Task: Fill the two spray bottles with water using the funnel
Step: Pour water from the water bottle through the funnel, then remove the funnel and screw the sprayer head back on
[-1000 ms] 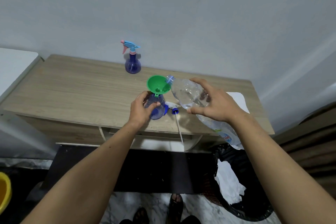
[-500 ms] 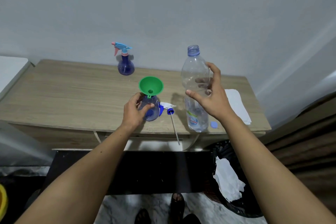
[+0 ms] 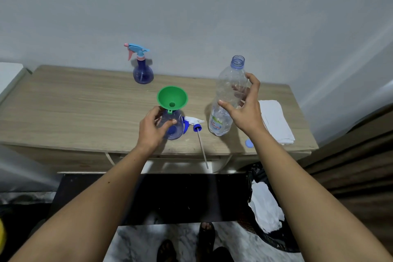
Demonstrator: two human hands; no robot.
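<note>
green funnel (image 3: 172,98) upright in open spray bottle (image 3: 172,126).

Bare forearms, no sleeves, dark open-toed sandals (image 3: 205,240) on both feet
</note>
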